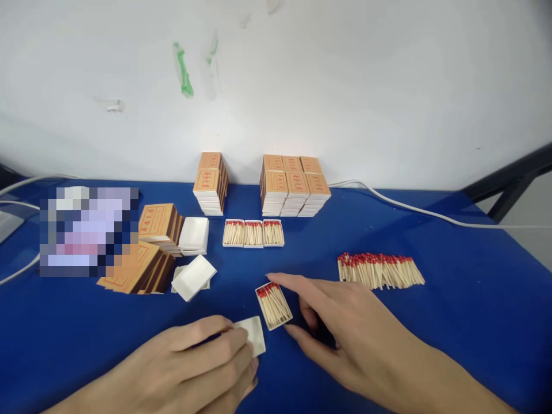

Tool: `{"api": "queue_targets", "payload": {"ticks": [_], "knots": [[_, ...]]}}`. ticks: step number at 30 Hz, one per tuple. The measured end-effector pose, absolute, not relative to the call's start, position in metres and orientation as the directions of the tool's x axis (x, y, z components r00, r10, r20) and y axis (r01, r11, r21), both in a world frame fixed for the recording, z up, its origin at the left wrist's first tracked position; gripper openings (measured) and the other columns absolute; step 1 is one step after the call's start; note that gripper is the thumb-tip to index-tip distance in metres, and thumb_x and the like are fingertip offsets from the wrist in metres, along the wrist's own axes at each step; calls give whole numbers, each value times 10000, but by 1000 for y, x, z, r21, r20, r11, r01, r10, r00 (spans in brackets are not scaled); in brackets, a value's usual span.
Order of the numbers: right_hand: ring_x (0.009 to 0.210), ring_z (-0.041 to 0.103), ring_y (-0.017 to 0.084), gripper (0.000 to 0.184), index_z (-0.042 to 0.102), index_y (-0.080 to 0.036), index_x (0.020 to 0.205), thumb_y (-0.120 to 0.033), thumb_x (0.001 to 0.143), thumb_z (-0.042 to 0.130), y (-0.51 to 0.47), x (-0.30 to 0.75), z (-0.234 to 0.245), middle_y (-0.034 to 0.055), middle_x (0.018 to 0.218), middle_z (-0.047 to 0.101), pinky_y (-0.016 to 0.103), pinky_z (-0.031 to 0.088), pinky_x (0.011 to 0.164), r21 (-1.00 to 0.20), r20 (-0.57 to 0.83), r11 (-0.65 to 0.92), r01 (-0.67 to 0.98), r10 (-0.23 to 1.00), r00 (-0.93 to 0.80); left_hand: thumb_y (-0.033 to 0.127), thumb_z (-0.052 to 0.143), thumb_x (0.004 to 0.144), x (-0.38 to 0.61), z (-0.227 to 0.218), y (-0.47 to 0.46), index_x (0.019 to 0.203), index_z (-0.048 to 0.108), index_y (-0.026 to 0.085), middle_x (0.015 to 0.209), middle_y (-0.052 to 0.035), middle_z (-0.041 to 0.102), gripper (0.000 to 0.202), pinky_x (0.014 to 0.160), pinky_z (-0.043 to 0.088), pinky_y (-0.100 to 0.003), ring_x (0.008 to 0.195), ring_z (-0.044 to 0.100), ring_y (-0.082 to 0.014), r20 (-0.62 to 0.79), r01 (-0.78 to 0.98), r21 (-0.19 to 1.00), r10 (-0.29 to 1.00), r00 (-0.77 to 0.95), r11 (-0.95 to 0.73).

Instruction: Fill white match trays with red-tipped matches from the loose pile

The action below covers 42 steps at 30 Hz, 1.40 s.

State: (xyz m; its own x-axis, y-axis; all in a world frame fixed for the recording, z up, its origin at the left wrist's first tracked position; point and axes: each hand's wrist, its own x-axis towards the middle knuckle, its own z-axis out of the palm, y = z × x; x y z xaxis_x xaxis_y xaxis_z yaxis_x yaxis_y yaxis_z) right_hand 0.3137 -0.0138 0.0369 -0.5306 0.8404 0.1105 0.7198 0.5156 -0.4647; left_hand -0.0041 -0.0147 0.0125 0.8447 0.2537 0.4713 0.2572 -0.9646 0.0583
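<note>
My right hand point(340, 322) reaches over the blue table, fingers apart, with forefinger and thumb touching the sides of a filled matchbox tray point(273, 305) of red-tipped matches. My left hand point(202, 362) lies low at the front, fingers pressed on an empty white tray point(255, 334) just left of the filled one. A loose pile of matches point(379, 270) lies to the right of my right hand.
Three filled trays point(253, 233) sit in a row at the middle. Behind them stand two stacks of closed matchboxes point(210, 184) point(294, 185). Orange sleeves point(149, 253) and empty white trays point(194, 256) lie at the left. A white cable point(414, 210) runs along the back right.
</note>
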Motion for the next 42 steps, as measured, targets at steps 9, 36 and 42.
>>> {"api": "queue_targets", "payload": {"ticks": [9,36,42], "knots": [[993,821,286,663,564,-205,1563,-490,1018,813,-22,290,27,178,1364,686,424,711,672,-402,250,432,807,900,-357,168,770,1074,6,27,1,1241,858,218,1145,37,878,196,1172,602,-349,1109,797,-161,524,374,36,336,783,-927],[909,772,302,641,649,-194,1404,-737,1068,703,-13,305,28,100,1106,716,405,611,606,-168,343,344,924,899,-272,120,695,1130,14,26,10,1251,814,119,1207,-39,832,170,1187,507,-365,1168,742,-176,502,372,222,432,749,-902],[918,785,218,460,629,-289,1515,-433,1105,777,-5,322,33,58,1248,705,385,674,733,-331,165,419,846,908,-385,138,684,1147,14,26,9,1258,823,140,1213,-25,836,178,1188,512,-358,1172,737,-171,501,383,214,437,747,-899]]}}
